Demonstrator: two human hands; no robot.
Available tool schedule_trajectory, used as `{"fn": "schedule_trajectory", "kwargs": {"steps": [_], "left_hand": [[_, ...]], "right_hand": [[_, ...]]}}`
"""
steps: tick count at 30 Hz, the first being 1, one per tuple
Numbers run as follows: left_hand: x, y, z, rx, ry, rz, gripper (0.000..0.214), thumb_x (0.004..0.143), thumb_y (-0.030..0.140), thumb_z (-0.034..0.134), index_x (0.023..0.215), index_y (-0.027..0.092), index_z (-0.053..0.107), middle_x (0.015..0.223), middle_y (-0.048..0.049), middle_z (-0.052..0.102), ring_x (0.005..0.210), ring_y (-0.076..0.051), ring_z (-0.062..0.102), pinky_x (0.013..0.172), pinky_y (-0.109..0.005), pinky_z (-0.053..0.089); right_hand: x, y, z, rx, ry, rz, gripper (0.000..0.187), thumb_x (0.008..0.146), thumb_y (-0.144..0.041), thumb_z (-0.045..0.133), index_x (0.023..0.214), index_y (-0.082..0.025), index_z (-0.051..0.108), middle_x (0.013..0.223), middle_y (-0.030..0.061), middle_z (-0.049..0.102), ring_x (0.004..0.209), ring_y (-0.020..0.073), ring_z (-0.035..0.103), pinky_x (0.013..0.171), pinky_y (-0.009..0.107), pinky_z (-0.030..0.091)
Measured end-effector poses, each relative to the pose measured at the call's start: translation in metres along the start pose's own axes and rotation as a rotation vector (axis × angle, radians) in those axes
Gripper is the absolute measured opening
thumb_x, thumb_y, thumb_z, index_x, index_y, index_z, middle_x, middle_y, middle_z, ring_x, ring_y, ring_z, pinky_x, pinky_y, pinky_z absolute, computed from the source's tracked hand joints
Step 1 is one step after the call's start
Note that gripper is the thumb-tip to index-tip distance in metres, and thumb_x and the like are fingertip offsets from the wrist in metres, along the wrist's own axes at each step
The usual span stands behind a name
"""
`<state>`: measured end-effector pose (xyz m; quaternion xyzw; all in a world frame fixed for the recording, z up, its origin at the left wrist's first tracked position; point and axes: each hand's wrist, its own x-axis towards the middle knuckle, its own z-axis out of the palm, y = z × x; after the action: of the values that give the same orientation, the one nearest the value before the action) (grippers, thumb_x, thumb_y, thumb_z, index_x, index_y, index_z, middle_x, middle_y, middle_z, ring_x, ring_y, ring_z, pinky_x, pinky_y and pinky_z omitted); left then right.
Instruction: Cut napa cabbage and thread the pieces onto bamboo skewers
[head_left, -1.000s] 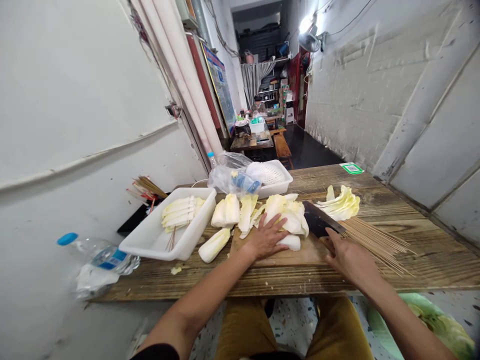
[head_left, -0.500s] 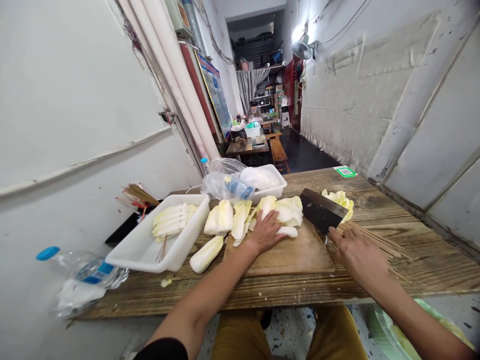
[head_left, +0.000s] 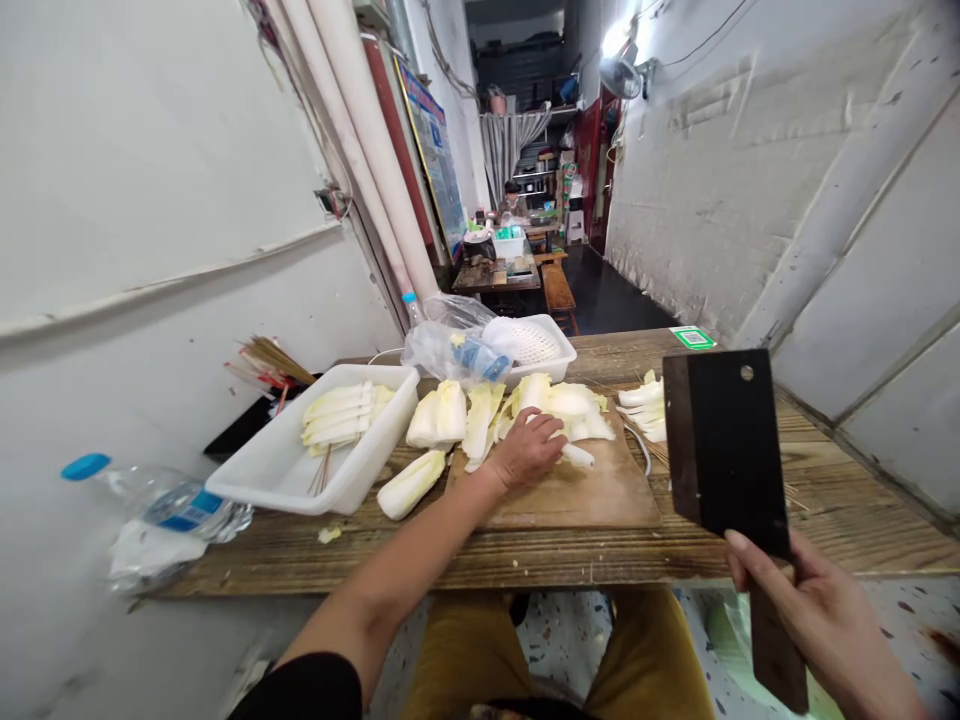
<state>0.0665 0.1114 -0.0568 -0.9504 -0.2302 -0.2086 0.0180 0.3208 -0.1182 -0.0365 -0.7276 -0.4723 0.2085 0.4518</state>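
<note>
My right hand (head_left: 832,610) is wrapped round the handle of a dark cleaver (head_left: 724,450), its broad blade raised upright above the right part of the table. On the wooden cutting board (head_left: 592,500), my left hand (head_left: 529,448) has its fingers curled over napa cabbage leaves (head_left: 574,405), the fingertips at a white stem piece (head_left: 577,455). Two cabbage chunks, an upright one (head_left: 439,415) and a lying one (head_left: 411,484), are left of the board. Partly behind the blade, more cabbage pieces (head_left: 643,408) lie on the table.
A white tub (head_left: 247,480) at left holds skewered cabbage. Behind the board stand a smaller white tray (head_left: 566,355) and a plastic bag (head_left: 427,350). A water bottle (head_left: 161,495) lies at the left edge. Skewers (head_left: 796,500) show beside the cleaver. A person (head_left: 514,205) sits far back.
My right hand has lifted the cleaver from beside the board and turned it upright, nearer to me. My left hand's fingers have gone from flat to curled on the cabbage.
</note>
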Motion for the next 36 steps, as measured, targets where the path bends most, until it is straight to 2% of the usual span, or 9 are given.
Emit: {"fn": "schedule_trajectory", "kwargs": {"steps": [3, 6, 10, 14, 19, 23, 26, 30, 36], "left_hand": [[-0.01, 0.004, -0.027, -0.09, -0.019, -0.133, 0.032, 0.093, 0.032, 0.035, 0.095, 0.015, 0.062, 0.091, -0.0093, 0.067, 0.087, -0.02, 0.06, 0.079, -0.032, 0.041], [-0.018, 0.001, -0.046, -0.248, -0.252, -0.132, 0.035, 0.093, 0.038, 0.038, 0.085, 0.017, 0.064, 0.082, -0.0046, 0.067, 0.076, -0.017, 0.06, 0.066, -0.024, 0.04], [-0.023, -0.007, -0.041, -0.329, -0.487, -0.047, 0.027, 0.089, 0.038, 0.047, 0.087, 0.019, 0.067, 0.083, -0.0011, 0.068, 0.073, -0.015, 0.06, 0.063, -0.021, 0.038], [-0.031, 0.005, -0.029, -0.056, -0.34, -0.05, 0.022, 0.086, 0.036, 0.054, 0.097, 0.018, 0.063, 0.094, -0.0053, 0.066, 0.088, -0.02, 0.058, 0.073, -0.027, 0.038], [-0.063, 0.057, -0.015, 0.121, 0.019, -0.078, 0.026, 0.093, 0.034, 0.042, 0.097, 0.016, 0.06, 0.09, -0.0059, 0.063, 0.088, -0.019, 0.054, 0.085, -0.036, 0.033], [-0.082, 0.086, 0.014, 0.16, 0.175, -0.214, 0.026, 0.09, 0.036, 0.048, 0.107, 0.019, 0.056, 0.09, -0.0043, 0.063, 0.091, -0.019, 0.054, 0.087, -0.039, 0.029], [-0.086, 0.087, 0.03, 0.147, 0.224, -0.288, 0.019, 0.091, 0.032, 0.049, 0.103, 0.021, 0.058, 0.09, -0.0026, 0.064, 0.09, -0.018, 0.055, 0.087, -0.04, 0.028], [-0.097, 0.075, 0.036, 0.045, 0.251, -0.159, 0.018, 0.093, 0.026, 0.046, 0.102, 0.02, 0.059, 0.095, -0.0026, 0.067, 0.097, -0.015, 0.057, 0.096, -0.04, 0.025], [-0.104, 0.048, 0.03, -0.047, 0.206, 0.009, 0.022, 0.094, 0.019, 0.04, 0.099, 0.019, 0.062, 0.099, -0.0036, 0.07, 0.101, -0.014, 0.058, 0.102, -0.042, 0.023]], "right_hand": [[-0.012, -0.009, 0.01, 0.161, -0.208, 0.104, 0.036, 0.08, -0.056, 0.053, 0.068, -0.021, 0.057, 0.059, -0.0002, 0.061, 0.052, 0.0136, 0.053, 0.05, 0.024, 0.045], [-0.017, -0.019, 0.021, 0.15, -0.238, 0.151, 0.04, 0.079, -0.058, 0.053, 0.066, -0.02, 0.058, 0.057, 0.0013, 0.061, 0.05, 0.0133, 0.053, 0.048, 0.024, 0.044], [-0.022, -0.036, 0.034, 0.054, -0.27, 0.164, 0.044, 0.077, -0.06, 0.051, 0.06, -0.02, 0.058, 0.045, -0.0008, 0.052, 0.041, 0.0117, 0.048, 0.041, 0.023, 0.038], [-0.027, -0.042, 0.039, -0.048, -0.28, 0.123, 0.044, 0.078, -0.06, 0.049, 0.059, -0.021, 0.057, 0.044, -0.0019, 0.05, 0.039, 0.0109, 0.045, 0.039, 0.023, 0.035], [-0.022, -0.025, 0.037, -0.248, -0.28, 0.057, 0.044, 0.083, -0.06, 0.044, 0.067, -0.022, 0.06, 0.047, -0.0026, 0.052, 0.042, 0.0121, 0.048, 0.042, 0.023, 0.037], [-0.009, -0.021, 0.034, -0.354, -0.327, -0.084, 0.044, 0.085, -0.059, 0.041, 0.07, -0.022, 0.061, 0.046, -0.0032, 0.051, 0.04, 0.0124, 0.047, 0.04, 0.024, 0.036], [-0.003, -0.02, 0.029, -0.471, -0.37, -0.235, 0.043, 0.087, -0.056, 0.039, 0.084, -0.022, 0.066, 0.051, -0.002, 0.059, 0.042, 0.0141, 0.054, 0.043, 0.025, 0.04], [-0.008, -0.009, 0.014, -0.599, -0.41, -0.443, 0.039, 0.091, -0.049, 0.038, 0.106, -0.026, 0.065, 0.077, 0.0007, 0.074, 0.058, 0.0192, 0.068, 0.049, 0.028, 0.049], [-0.004, -0.004, -0.01, -0.684, -0.439, -0.561, 0.036, 0.091, -0.047, 0.037, 0.101, -0.028, 0.067, 0.082, -0.001, 0.075, 0.062, 0.0204, 0.07, 0.047, 0.027, 0.051]]}}
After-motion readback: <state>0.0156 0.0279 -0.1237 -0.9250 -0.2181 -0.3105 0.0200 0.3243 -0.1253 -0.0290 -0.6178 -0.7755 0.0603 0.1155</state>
